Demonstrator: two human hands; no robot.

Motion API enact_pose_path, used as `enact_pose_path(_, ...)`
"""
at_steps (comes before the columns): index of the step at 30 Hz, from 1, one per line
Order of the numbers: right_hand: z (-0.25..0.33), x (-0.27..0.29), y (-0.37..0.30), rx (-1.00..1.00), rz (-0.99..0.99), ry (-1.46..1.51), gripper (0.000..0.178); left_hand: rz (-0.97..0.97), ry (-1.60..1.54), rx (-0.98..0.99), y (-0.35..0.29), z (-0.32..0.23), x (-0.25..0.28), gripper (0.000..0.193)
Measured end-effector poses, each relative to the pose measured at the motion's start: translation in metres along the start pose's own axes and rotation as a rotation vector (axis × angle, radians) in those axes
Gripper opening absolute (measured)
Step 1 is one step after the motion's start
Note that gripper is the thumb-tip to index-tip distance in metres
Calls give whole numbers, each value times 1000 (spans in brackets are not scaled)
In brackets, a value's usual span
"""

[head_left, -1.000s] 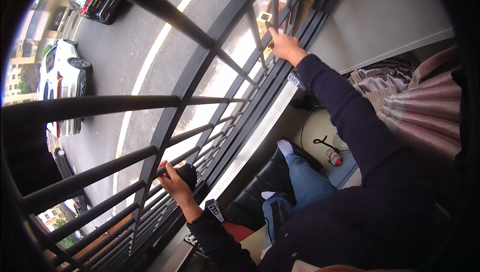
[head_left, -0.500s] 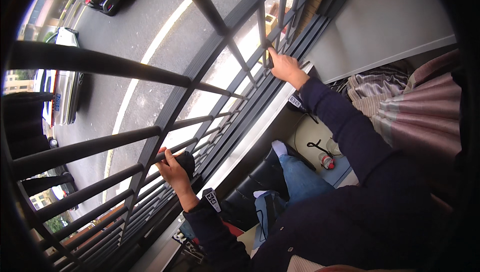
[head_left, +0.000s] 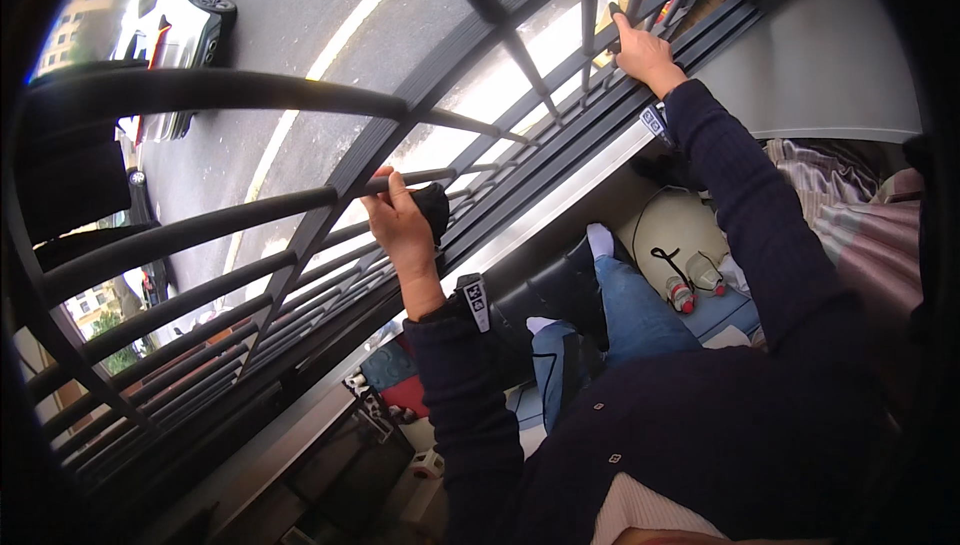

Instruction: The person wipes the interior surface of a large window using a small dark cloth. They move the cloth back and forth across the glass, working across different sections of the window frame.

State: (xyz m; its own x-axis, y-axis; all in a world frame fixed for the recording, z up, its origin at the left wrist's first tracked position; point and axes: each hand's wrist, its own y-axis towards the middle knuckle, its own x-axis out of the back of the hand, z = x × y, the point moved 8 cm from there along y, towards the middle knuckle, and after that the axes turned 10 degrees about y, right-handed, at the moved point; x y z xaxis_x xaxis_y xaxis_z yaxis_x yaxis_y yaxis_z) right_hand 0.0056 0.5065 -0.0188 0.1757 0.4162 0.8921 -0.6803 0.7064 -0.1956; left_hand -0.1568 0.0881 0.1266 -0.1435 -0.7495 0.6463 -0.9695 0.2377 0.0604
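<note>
My left hand (head_left: 402, 230) is closed at one of the dark bars of the window grille (head_left: 190, 221), its fingertips curled over the bar. A bunched black cloth (head_left: 432, 211) sits against that hand and partly hides behind it. Farther up and to the right, my right hand (head_left: 646, 52) reaches to the narrower bars near the window frame (head_left: 575, 150). Its fingers are bent round something small and dark, mostly hidden by the hand. Both wrists wear bands with small black-and-white tags.
Outside the bars lie a road (head_left: 290, 55) and a parked white car (head_left: 180, 40). Below me stands a black padded seat (head_left: 515, 310), with my blue-jeaned legs (head_left: 630, 315) by it. Two bottles (head_left: 681, 295) and a cable rest near a pink curtain (head_left: 860, 245).
My left hand has shifted with the black cloth to the bar above. My right hand has moved farther up the grille. The whole view has swung, so the car and seat appear elsewhere.
</note>
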Motion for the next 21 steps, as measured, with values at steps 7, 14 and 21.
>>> enact_pose_path(7,-14,-14,-6,-33,75,-58,73,-69,99,-25,-2,-5,3,13)
enact_pose_path(14,-19,-17,-8,-56,126,40,68,-6,2,-19,0,1,-1,21)
enact_pose_path(21,-3,6,-15,39,-79,-66,62,8,21,4,-2,2,-2,22)
